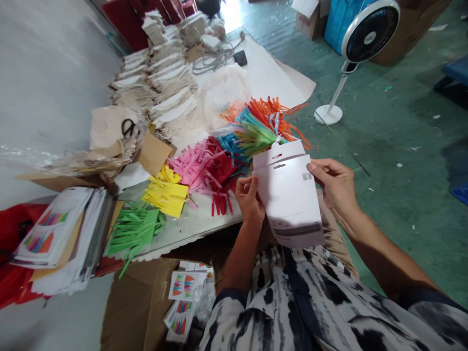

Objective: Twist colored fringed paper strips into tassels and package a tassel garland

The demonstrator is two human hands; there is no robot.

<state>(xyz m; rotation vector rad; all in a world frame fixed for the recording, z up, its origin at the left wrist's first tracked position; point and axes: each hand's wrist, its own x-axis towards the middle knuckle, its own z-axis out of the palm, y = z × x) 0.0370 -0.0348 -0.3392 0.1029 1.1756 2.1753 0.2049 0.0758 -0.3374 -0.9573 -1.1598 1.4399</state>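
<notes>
A white folded card package (288,192) with a slotted hang tab is held up between both hands, above my lap. My left hand (250,199) pinches its left edge. At the upper right corner, my right hand (333,183) grips it between thumb and fingers. Just behind the package lies a bunch of fringed tissue paper tassels (261,129) in orange, blue and light green. On the table to the left are pink tassels (195,163), red tassels (221,168), yellow tassels (168,192) and green tassels (137,226).
Stacks of white paper (168,92) fill the table's back left, near scissors (128,127) and a cable (215,61). Printed cards (62,229) are piled at the left edge. A cardboard box (135,302) with packaged cards stands below. A fan (370,36) stands on the floor at right.
</notes>
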